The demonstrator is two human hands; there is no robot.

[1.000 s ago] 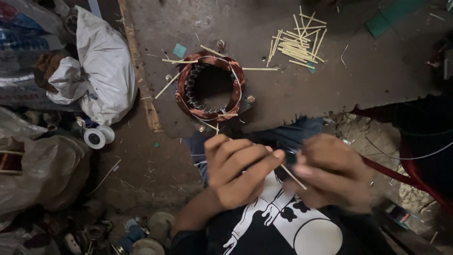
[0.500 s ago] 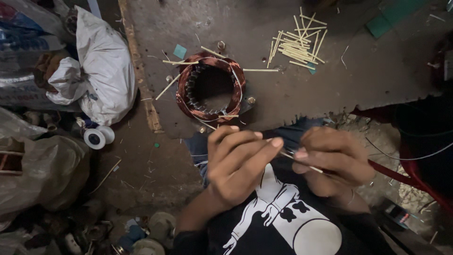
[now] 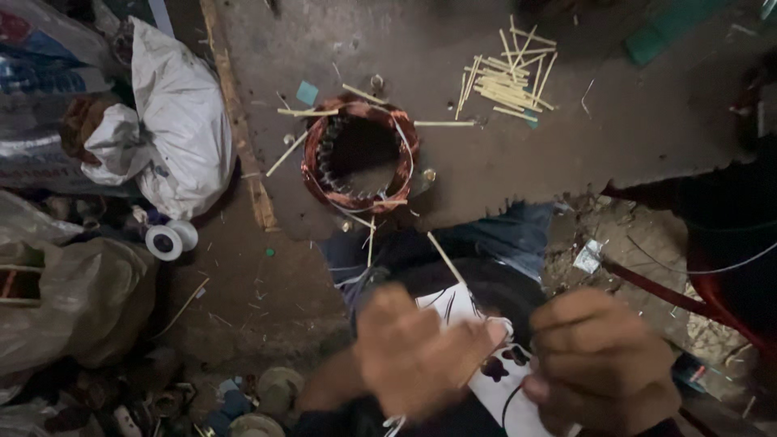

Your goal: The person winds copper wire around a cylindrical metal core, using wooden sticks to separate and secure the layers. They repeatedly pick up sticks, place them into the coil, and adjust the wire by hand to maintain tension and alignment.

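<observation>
Where the dirt floor meets the left edge of the grey concrete slab, a white knotted plastic sack lies beside a white roll of tape, with crumpled bags and scrap below them. On the slab, near its front edge, stands a round motor stator wound with copper wire, thin sticks poking out of its rim. Below it, over the person's lap, the left hand is blurred; its fingers curl inward, but I cannot tell whether they grip anything. A thin pale bamboo stick slants up from between the hands, its lower end lost in the blur, so which hand holds it is unclear. The right hand is closed in a loose fist just beside the left. A loose pile of pale sticks lies near the slab's far right part.
</observation>
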